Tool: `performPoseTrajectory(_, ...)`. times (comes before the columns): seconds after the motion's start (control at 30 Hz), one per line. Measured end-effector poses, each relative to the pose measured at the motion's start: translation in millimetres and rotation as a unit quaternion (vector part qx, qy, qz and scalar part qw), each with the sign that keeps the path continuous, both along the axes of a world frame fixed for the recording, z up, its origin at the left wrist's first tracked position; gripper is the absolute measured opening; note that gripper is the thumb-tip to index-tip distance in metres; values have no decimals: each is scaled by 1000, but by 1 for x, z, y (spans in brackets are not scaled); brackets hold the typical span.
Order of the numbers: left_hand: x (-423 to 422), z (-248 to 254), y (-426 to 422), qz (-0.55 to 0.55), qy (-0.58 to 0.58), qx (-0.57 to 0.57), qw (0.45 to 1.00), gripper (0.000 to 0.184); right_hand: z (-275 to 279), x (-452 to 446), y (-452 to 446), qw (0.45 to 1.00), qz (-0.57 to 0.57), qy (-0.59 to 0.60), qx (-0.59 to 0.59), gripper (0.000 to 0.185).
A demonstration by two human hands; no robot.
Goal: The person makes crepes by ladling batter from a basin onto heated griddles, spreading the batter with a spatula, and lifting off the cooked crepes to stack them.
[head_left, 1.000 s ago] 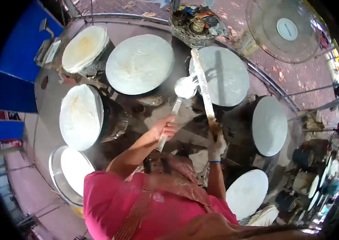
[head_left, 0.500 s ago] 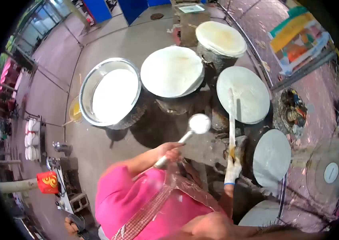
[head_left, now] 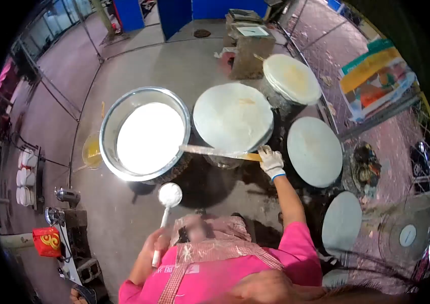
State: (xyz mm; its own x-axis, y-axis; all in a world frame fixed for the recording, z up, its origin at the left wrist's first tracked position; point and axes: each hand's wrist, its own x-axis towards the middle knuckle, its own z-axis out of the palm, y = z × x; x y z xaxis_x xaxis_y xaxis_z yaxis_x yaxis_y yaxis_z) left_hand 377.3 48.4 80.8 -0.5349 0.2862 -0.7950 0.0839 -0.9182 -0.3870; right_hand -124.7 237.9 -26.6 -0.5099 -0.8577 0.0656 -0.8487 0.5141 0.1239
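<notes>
My bare left hand [head_left: 157, 243] is wrapped round the handle of a white ladle [head_left: 170, 195], whose round bowl is below a large metal basin [head_left: 107, 147] of white liquid. My right hand [head_left: 271, 161], in a white glove with a blue cuff, grips the yellowish end of a long flat stick [head_left: 220, 151]. The stick lies roughly level in the view, its whitened tip at the basin's right rim. It crosses the lower edge of a round pale griddle [head_left: 233, 115], though I cannot tell if they touch.
A stack of round pale sheets [head_left: 292, 78] is at the upper right. More round griddles [head_left: 314, 152] curve down the right side. A yellow-filled container [head_left: 92, 151] is left of the basin. A fan [head_left: 407, 235] stands at the right, and a red bag [head_left: 47, 241] at the lower left.
The view has turned left toward the basin. The ladle has moved from beside the griddles to below the basin. The stick has swung from upright over a griddle to level, pointing left.
</notes>
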Motion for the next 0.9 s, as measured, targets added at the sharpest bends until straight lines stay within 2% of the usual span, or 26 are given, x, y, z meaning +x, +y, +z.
performPoseTrajectory(0.03,-3,5,2,-8,-36,-69,997,37,9,-9,-16,998,18,-19,58,58)
performPoseTrajectory(0.07,-5,11,4,-22,-74,-138,987,38,18,-17,-31,997,48,-27,61,52)
performPoseTrajectory(0.13,8,-9,11,149,47,7,988,39,32,-36,-53,987,111,-36,113,47)
performPoseTrajectory(0.17,12,-16,15,210,100,71,970,40,29,-50,-60,980,169,-28,99,36)
performPoseTrajectory(0.27,11,-37,33,294,148,69,942,42,41,-79,-85,944,256,-76,194,24)
performPoseTrajectory(0.3,4,-39,41,320,156,50,933,36,53,-85,-96,938,289,-82,172,14)
performPoseTrajectory(0.33,-8,-41,54,367,154,-19,917,32,65,-96,-106,937,306,-82,145,14)
performPoseTrajectory(0.4,-30,-39,70,418,107,-13,902,39,93,-116,-136,936,331,-90,79,14)
performPoseTrajectory(0.43,-42,-37,78,432,115,-35,894,30,114,-127,-152,937,329,-112,40,19)
performPoseTrajectory(0.47,-54,-35,88,444,122,-56,886,28,103,-159,-174,937,331,-110,-9,23)
performPoseTrajectory(0.5,-66,-35,96,455,131,-77,878,34,136,-171,-200,891,422,-72,-153,21)
performPoseTrajectory(0.53,-76,-36,103,457,135,-74,876,34,172,-176,-219,958,264,-111,-11,22)
performPoseTrajectory(0.6,-90,-35,106,457,143,-70,875,34,197,-235,-266,953,271,-122,-60,25)
performPoseTrajectory(0.67,-108,-19,104,432,137,-58,890,32,217,-299,-296,970,184,-121,-103,24)
performPoseTrajectory(0.73,-126,-14,104,415,133,-59,898,31,237,-356,-290,958,164,-90,-219,27)
performPoseTrajectory(0.8,-144,-6,98,431,112,-54,894,32,252,-402,-267,914,36,-260,-310,28)
performPoseTrajectory(0.87,-153,-8,91,448,101,-26,888,34,265,-436,-230,888,-80,-309,-331,28)
performPoseTrajectory(0.9,-158,-7,88,437,122,-35,890,36,254,-461,-209,871,-121,-278,-387,27)
